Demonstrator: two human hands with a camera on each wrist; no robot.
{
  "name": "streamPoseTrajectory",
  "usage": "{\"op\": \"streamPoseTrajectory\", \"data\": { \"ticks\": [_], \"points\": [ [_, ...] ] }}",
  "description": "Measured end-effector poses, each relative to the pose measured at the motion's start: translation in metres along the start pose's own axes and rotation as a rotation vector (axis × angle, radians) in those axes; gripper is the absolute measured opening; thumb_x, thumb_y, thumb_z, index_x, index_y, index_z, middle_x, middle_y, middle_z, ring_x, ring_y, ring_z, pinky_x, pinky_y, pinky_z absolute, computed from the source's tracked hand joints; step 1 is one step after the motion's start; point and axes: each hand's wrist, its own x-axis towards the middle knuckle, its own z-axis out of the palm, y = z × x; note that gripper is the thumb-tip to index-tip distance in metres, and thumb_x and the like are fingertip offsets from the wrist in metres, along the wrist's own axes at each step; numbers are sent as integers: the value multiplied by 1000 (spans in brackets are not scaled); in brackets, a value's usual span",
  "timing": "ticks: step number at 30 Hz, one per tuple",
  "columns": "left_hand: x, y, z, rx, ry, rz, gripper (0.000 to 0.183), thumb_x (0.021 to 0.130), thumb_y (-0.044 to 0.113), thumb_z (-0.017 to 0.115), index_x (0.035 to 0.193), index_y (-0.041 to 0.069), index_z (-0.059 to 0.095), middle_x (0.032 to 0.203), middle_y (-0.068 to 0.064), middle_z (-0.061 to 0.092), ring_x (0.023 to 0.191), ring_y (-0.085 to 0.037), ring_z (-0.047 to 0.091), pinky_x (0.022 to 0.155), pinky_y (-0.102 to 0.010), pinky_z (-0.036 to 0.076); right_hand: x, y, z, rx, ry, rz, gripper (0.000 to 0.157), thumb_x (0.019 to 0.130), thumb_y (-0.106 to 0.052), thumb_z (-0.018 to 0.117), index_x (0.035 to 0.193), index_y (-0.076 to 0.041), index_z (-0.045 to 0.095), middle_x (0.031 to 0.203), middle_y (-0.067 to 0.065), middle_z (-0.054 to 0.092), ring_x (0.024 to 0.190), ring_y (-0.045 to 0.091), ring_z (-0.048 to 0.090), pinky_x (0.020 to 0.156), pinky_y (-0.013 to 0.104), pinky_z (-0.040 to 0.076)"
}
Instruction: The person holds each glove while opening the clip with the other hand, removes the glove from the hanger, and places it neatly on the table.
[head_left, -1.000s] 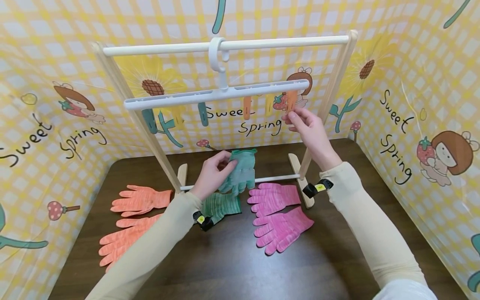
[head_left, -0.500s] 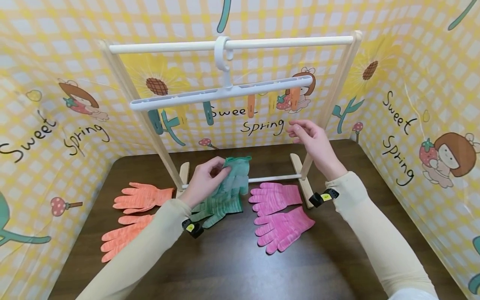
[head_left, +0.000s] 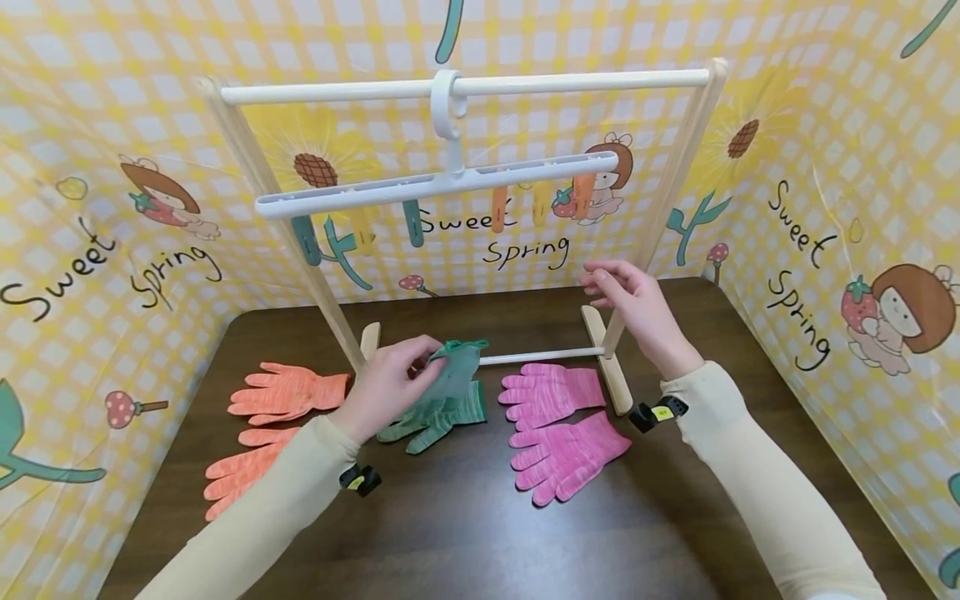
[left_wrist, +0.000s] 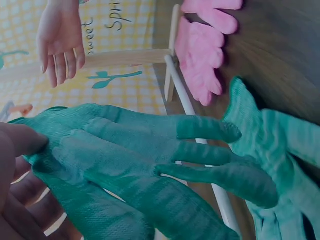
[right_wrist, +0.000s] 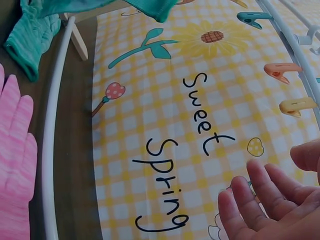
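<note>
My left hand [head_left: 393, 379] pinches a green knit glove [left_wrist: 135, 150] near its cuff, and the glove's fingers hang down in the left wrist view. Beneath it, a second green glove [head_left: 442, 425] lies on the table. Nothing is held in my right hand [head_left: 637, 308], whose fingers are loosely bent below the right end of a white clip hanger [head_left: 360, 192]. Teal, yellow and orange clips hang from this hanger, among them an orange clip [right_wrist: 282, 71] and a yellow clip [right_wrist: 297, 106].
A wooden rack [head_left: 678, 179] with a white top rod [head_left: 570, 83] carries the hanger. Two pink gloves [head_left: 562, 458] lie on the right of the brown table [head_left: 480, 533]. Orange gloves [head_left: 288, 393] lie at the left, one partly behind my left sleeve. Patterned cloth [head_left: 525, 33] surrounds the table.
My right hand has left the orange clip at the hanger's right end and come down. My left hand has lowered the green glove and drawn it toward the left.
</note>
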Motion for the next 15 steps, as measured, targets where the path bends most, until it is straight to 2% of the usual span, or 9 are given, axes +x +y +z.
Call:
{"op": "streamPoseTrajectory", "data": {
  "ticks": [5,8,15],
  "points": [
    [-16,4,-7,180,-22,51,5,98,14,72,104,15,73,87,6,68,67,-7,56,61,-30,51,-1,6,-2,-5,2,10,44,111,-25,50,140,9,53,115,5,69,102,10,66,92,30,55],
    [-24,7,-8,257,-43,105,6,97,14,73,103,14,72,86,6,68,67,-6,57,61,-30,52,-2,9,-3,0,-2,15,45,111,-25,50,140,9,53,116,7,69,101,10,66,90,27,55],
    [-43,11,-3,378,-94,190,10,92,8,77,97,10,68,80,3,64,64,-10,59,55,-30,51,-3,14,-2,21,-30,22,42,112,-22,49,140,9,53,104,-12,70,99,6,67,92,30,56]
  ]
}}
